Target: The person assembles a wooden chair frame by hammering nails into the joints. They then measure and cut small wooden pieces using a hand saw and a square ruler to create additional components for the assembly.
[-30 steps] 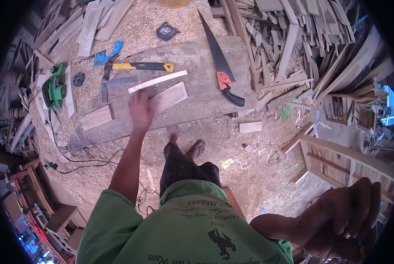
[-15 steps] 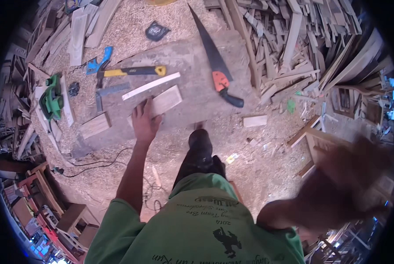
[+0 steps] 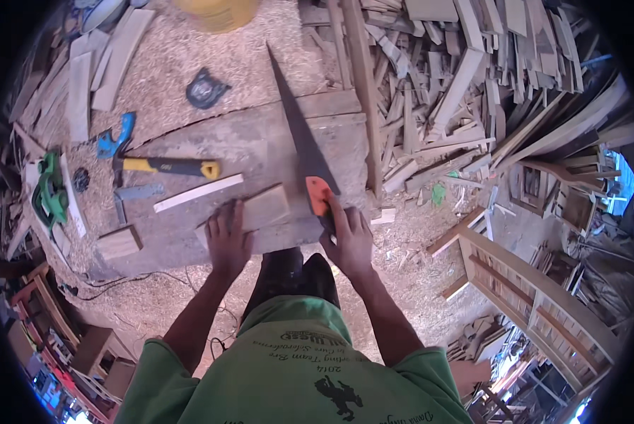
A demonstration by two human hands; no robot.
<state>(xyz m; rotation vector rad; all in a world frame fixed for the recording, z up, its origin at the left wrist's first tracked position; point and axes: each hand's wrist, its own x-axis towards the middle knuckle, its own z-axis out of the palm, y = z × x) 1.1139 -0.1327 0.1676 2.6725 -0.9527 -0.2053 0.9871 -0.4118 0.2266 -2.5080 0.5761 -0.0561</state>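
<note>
My left hand presses on a short wooden block, fingers over its top near the left end. Beside it, my right hand has its fingers at the black grip of a hand saw with an orange handle plate. The long dark blade points away from me, resting on the worn work board. Just beyond the block lies a thin pale wood strip. A yellow and black hammer and a grey try square sit farther left.
At the left are a green power planer, a blue-handled tool and a wood offcut. A dark tape measure lies on the shavings near a yellow bucket. Scrap wood and a wooden frame stand right.
My right hand has come in from the far right to the saw's handle. My left hand stays on the block. The whole view has shifted, moving the board lower and left.
</note>
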